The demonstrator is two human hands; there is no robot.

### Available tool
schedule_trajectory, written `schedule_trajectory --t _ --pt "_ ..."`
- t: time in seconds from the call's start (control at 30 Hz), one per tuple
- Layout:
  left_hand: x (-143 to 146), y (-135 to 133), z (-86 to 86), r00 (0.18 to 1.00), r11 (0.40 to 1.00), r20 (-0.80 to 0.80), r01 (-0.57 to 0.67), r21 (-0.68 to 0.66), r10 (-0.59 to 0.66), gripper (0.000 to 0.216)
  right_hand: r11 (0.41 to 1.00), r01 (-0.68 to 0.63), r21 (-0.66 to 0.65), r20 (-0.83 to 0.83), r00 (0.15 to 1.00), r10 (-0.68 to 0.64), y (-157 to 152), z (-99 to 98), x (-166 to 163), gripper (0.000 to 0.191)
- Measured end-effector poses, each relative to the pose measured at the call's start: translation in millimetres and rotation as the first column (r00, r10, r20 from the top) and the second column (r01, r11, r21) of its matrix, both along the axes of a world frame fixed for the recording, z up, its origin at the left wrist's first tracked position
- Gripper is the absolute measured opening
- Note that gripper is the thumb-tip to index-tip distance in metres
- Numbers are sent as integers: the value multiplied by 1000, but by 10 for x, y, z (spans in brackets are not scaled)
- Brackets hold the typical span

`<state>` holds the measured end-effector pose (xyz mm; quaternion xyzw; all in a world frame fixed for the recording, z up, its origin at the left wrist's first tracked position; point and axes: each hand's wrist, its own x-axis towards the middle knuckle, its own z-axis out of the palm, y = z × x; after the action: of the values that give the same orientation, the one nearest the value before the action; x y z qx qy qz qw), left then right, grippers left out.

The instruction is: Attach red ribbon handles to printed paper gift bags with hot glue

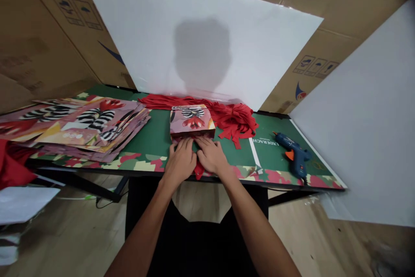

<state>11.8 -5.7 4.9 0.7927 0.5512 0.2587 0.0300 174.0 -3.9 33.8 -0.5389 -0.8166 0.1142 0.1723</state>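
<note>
A small box (pixel 191 120) printed with a pink floral and striped pattern lies near the middle of the green table top. My left hand (pixel 182 159) rests at its near side, fingers stretched forward and pressed against the box's lower edge. Beside it, my right hand (pixel 211 156) reaches in from the right with fingers extended onto the same near part. Between the two hands a red ribbon (pixel 199 170) shows, its end hanging toward the table's front edge. My hands hide most of the box's near side and whatever lies under the fingertips.
A pile of flat printed sheets or bags (pixel 106 132) covers the table's left side. Behind the box lies a bundle of red ribbons (pixel 235 119). To the right is a blue glue gun (pixel 293 154). Red fabric (pixel 13 167) hangs at far left. Cardboard and a white board (pixel 145 30) wall the back.
</note>
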Motion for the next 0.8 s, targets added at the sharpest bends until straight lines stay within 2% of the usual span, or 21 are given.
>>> schedule_trajectory --t 0.17,0.33,0.5,0.67,0.8 --pt "3 -11 -4 999 1000 -44 20 6 -20 58 999 -36 -1 45 998 37 39 -6 11 55" --pt "24 -30 5 997 1000 -74 11 13 -10 61 1000 -30 3 16 999 30 75 -4 10 53" --pt "36 -38 -3 993 999 -117 13 42 -8 63 996 79 28 -39 996 -78 29 -20 -23 53" --pt "50 -23 -19 993 1000 -120 9 27 -6 60 995 94 39 -36 995 -93 28 -46 -31 49" --pt "66 -33 -14 992 998 -115 -57 13 58 59 981 181 77 -36 983 -178 40 -74 -31 51"
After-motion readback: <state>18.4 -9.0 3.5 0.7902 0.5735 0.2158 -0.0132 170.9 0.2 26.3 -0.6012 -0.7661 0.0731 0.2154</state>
